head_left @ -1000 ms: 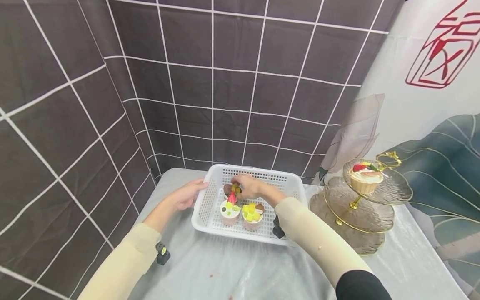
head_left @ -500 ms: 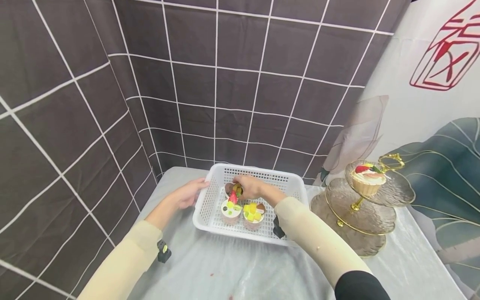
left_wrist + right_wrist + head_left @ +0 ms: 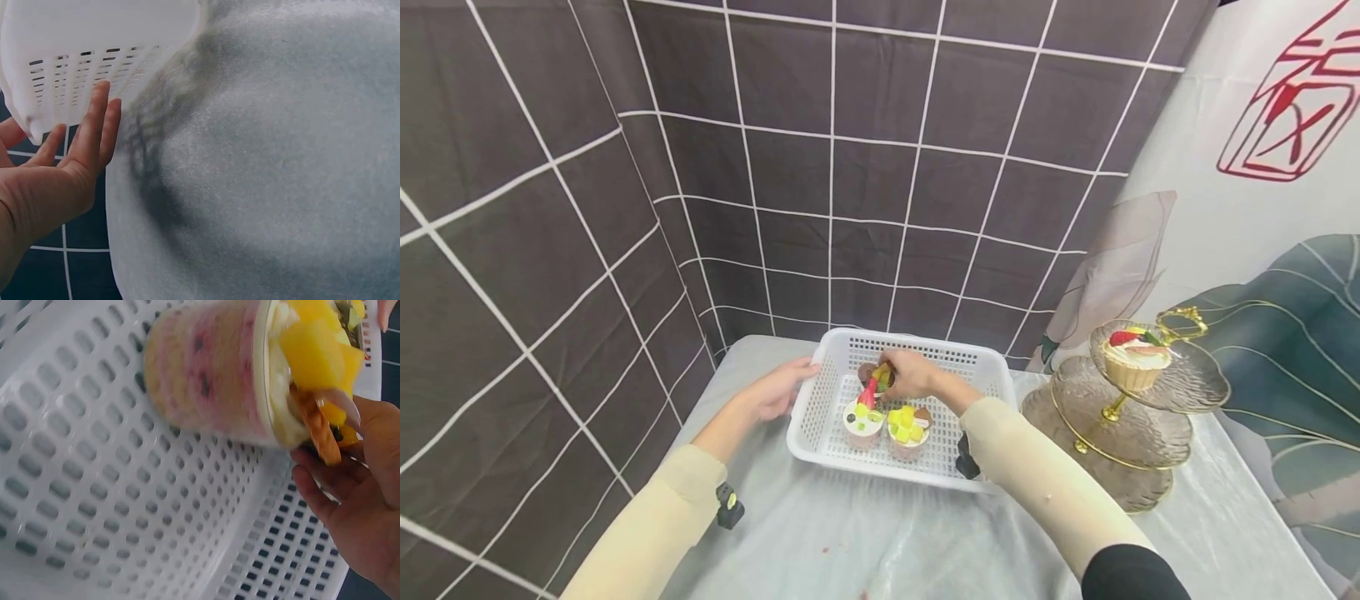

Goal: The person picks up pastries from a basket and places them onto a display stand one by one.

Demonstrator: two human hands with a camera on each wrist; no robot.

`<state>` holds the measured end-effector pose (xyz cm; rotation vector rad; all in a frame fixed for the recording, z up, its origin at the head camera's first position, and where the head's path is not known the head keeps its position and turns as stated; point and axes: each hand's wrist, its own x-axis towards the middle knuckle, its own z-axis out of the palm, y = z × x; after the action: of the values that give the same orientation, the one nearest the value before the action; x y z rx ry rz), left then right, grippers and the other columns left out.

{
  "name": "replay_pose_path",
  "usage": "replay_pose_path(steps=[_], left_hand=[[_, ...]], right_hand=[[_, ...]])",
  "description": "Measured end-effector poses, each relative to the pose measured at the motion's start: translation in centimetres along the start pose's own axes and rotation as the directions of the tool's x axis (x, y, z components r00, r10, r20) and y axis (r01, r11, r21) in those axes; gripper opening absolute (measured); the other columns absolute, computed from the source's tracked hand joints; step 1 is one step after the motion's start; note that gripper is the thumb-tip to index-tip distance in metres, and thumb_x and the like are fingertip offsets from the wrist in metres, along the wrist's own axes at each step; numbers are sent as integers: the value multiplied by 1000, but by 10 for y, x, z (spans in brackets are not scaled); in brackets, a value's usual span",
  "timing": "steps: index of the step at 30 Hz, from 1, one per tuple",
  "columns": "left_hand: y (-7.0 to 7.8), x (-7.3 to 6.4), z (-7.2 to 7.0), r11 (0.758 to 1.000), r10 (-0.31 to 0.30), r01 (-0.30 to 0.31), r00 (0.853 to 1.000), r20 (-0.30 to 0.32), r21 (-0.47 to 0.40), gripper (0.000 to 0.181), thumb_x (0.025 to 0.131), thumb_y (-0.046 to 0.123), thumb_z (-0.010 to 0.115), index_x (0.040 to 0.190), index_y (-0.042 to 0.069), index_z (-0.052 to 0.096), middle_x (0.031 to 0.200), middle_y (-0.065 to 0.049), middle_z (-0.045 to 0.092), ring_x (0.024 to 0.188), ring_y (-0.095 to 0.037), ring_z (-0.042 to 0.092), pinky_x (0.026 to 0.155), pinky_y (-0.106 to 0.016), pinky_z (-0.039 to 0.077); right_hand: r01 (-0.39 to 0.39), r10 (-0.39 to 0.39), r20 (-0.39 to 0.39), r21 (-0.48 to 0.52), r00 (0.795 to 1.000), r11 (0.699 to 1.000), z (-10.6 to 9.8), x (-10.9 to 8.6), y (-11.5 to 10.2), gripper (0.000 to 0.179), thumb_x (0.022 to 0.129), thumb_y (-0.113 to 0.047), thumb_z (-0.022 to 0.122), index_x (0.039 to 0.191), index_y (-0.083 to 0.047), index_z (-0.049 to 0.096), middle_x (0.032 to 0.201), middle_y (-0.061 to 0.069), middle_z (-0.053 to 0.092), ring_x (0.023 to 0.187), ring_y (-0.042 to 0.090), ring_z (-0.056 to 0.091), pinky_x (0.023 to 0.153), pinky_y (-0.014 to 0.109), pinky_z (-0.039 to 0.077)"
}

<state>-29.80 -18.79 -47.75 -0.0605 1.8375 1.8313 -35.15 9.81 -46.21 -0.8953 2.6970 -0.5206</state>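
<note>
A white perforated plastic basket [image 3: 880, 473] holds several dessert cups. My left hand [image 3: 778, 390] holds the basket's left end, thumb at the rim and fingers along the outer wall, as the left wrist view also shows. Inside, my right hand [image 3: 913, 373] grips the rear dessert cup [image 3: 867, 375], topped with brown and dark yellow pieces; its body is mostly hidden. In front of it stand a cup with white cream and a strawberry [image 3: 862, 421] and a cup with yellow mango cubes [image 3: 908, 429]. In the right wrist view, the mango cup [image 3: 212, 369] partly covers my fingertips.
To the right stands a three-tier glass stand [image 3: 1120, 442] with a gold handle; a fruit-topped cupcake [image 3: 1131, 375] sits on its top tier. A dark curtain with white grid lines [image 3: 872, 175] hangs behind and left of the cloth-covered table [image 3: 805, 533].
My right hand and the rear dessert cup have shifted slightly to the right inside the basket. The left hand stays at the basket's left end.
</note>
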Motion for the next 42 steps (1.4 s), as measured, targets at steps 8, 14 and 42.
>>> replay_pose_path(steps=[8,14,42], left_hand=[[0,1,0,1000,14,-14,1000,11,2,62,114,37,42,168,12,25,159,-23,46,141,-46,51,106,-59,53],[-1,3,1,1000,11,-11,1000,7,5,62,115,37,42,168,12,23,161,-23,44,143,-48,48,106,-61,52],[16,-20,-10,975,90,-95,995,34,201,60,111,22,51,164,3,28,148,-31,53,133,-48,58,95,-54,60]], right_hand=[[-40,43,-54,54,998,998,-20,-23,15,65,79,-25,91,134,-2,63,117,10,71,101,21,66,92,39,58],[1,12,-120,110,993,994,-35,-45,22,63,79,-24,91,130,2,64,114,13,72,97,20,69,86,35,61],[120,-69,-324,140,944,983,-76,-138,3,56,81,-20,89,129,-2,67,118,7,74,104,22,73,92,36,62]])
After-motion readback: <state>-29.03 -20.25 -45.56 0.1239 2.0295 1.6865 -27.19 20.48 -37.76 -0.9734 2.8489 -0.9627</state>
